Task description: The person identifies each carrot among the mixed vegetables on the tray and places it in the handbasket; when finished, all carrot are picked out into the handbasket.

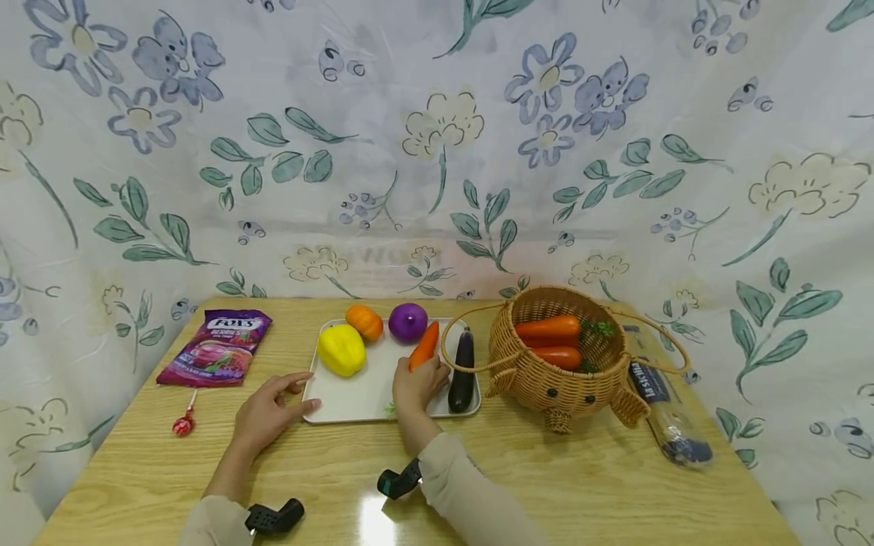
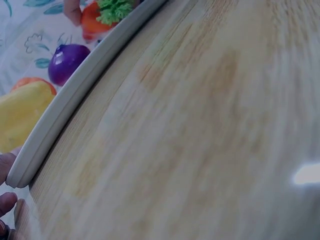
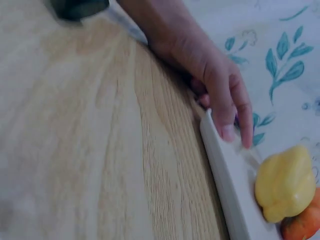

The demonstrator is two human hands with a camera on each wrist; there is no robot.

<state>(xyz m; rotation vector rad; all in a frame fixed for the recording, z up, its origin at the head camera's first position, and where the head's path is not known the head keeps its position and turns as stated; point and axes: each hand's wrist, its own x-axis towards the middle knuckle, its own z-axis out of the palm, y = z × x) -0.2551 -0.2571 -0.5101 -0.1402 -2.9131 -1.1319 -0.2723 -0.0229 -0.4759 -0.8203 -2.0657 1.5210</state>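
Observation:
My right hand (image 1: 418,385) grips an orange carrot (image 1: 425,346) over the white tray (image 1: 372,406); its tip points to the back and its leafy green end (image 2: 114,10) appears in the left wrist view. At the tray's left edge my left hand (image 1: 269,413) touches the rim with thumb and forefinger, the fingers relaxed. That same left hand (image 3: 215,85) shows in the right wrist view. Also on the tray are a yellow bell pepper (image 1: 341,350), a small orange pumpkin (image 1: 365,323), a purple onion (image 1: 408,323) and a dark eggplant (image 1: 462,371).
Right of the tray stands an elephant-shaped wicker basket (image 1: 546,394) holding carrots (image 1: 548,328); its left handle overhangs the tray. Behind its right side lies a clear bag with a dark label (image 1: 665,413). A purple candy bag (image 1: 217,347) and a red lollipop (image 1: 183,424) lie at left.

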